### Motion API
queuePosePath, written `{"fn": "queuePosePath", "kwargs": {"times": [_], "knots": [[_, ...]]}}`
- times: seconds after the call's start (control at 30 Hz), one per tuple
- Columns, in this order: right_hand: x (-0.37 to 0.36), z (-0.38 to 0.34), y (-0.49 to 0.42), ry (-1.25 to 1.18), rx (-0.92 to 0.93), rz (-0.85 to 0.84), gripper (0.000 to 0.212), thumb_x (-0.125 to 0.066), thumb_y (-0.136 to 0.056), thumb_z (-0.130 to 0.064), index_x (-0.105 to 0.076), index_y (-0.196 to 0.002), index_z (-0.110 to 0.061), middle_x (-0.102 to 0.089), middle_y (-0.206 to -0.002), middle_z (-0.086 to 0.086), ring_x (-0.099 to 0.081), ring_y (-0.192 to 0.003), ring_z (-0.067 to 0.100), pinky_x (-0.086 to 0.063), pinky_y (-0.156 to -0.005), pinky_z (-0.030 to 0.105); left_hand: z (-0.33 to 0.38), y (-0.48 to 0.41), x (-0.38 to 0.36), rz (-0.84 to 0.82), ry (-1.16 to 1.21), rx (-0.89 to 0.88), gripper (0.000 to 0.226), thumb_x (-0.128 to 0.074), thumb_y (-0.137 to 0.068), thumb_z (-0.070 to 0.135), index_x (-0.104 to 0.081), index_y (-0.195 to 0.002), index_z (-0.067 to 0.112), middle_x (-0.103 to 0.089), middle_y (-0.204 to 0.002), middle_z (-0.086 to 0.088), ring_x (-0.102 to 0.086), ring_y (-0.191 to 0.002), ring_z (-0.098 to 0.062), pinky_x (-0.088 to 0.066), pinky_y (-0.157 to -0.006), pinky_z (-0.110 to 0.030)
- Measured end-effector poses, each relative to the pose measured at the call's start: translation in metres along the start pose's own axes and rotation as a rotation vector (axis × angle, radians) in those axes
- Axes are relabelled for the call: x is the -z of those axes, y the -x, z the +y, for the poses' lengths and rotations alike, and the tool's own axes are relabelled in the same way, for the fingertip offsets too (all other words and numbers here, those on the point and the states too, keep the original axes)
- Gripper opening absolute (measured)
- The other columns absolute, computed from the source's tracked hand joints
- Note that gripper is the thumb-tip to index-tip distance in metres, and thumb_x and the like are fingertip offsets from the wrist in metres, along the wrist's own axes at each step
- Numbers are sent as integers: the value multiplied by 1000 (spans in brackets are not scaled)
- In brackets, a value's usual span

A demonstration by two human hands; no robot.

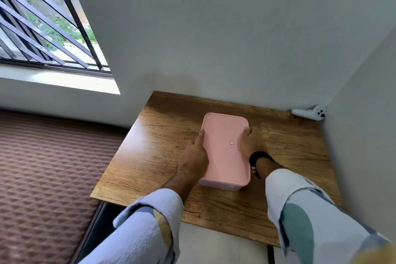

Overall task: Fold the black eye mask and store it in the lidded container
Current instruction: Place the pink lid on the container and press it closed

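Observation:
A rectangular container with a pink lid point(225, 148) lies on the wooden table point(150, 156), lid on, a small red sticker on top. My left hand point(196, 152) presses flat against its left long edge. My right hand point(252, 140) grips the right long edge, fingers curled over the lid's rim; a black band sits on that wrist. The black eye mask is not visible anywhere in view.
A white controller-like object point(309, 111) lies in the table's far right corner against the wall. Walls close the table at the back and right. A brown quilted mattress point(42, 178) lies to the left, below a barred window point(42, 23).

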State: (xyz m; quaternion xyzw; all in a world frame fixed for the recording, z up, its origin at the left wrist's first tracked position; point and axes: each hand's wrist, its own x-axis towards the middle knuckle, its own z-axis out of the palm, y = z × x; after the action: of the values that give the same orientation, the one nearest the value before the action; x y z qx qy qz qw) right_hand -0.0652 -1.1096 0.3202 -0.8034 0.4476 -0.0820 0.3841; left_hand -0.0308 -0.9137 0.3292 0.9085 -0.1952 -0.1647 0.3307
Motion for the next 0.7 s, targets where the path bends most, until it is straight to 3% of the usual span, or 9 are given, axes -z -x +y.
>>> {"fn": "queuePosePath", "kwargs": {"times": [0.13, 0.27, 0.37, 0.47, 0.6, 0.7], "knots": [[-4, -11, -23, -33, 8, 47, 41, -30, -104, -36, -49, -125, -5, -61, -129, 26, -60, -117, 45, -46, -96, 47, -1, 0, 4, -2, -69, -43, 57, -28, -109, 36, -16, -165, 34, -49, -146, -14, -60, -122, -33, -52, -106, -56], [-7, -7, -30, -61, -10, 48, 46, -27, -104, -37, -54, -128, -8, -60, -133, 24, -58, -119, 44, -45, -99, 47, -3, -9, 11, 60, -156, -109, 53, -36, -106, 29, -34, -158, 22, -65, -136, -13, -68, -112, -33, -57, -97, -51], [-6, -4, -34, -127, -14, 8, 50, -27, -103, -35, -53, -138, -11, -57, -142, 19, -55, -125, 40, -43, -102, 44, 4, -30, 20, 122, -187, -127, 33, -39, -107, 35, -55, -130, 18, -73, -110, -8, -71, -94, -29, -59, -82, -44], [-4, -3, -37, -137, 17, -26, 45, -28, -104, -33, -56, -130, -10, -61, -133, 18, -56, -107, 32, -43, -92, 39, 13, -53, 27, 150, -157, -91, 28, -40, -107, 39, -56, -109, 16, -69, -105, -8, -67, -92, -31, -57, -81, -45], [-7, -2, -37, -92, 58, 34, 43, -28, -106, -31, -60, -121, -7, -65, -123, 20, -59, -103, 35, -44, -87, 38, 14, -65, 15, 138, -19, 6, 25, -43, -105, 36, -55, -117, 17, -70, -111, -9, -68, -100, -33, -57, -90, -50], [-8, 1, -39, -93, 81, 33, 40, -30, -106, -29, -62, -116, -7, -66, -119, 19, -54, -93, 29, -39, -81, 34, 9, -68, 6, 118, 168, 54, 37, -41, -106, 35, -53, -138, 22, -69, -127, -8, -66, -114, -30, -54, -100, -50]]}}
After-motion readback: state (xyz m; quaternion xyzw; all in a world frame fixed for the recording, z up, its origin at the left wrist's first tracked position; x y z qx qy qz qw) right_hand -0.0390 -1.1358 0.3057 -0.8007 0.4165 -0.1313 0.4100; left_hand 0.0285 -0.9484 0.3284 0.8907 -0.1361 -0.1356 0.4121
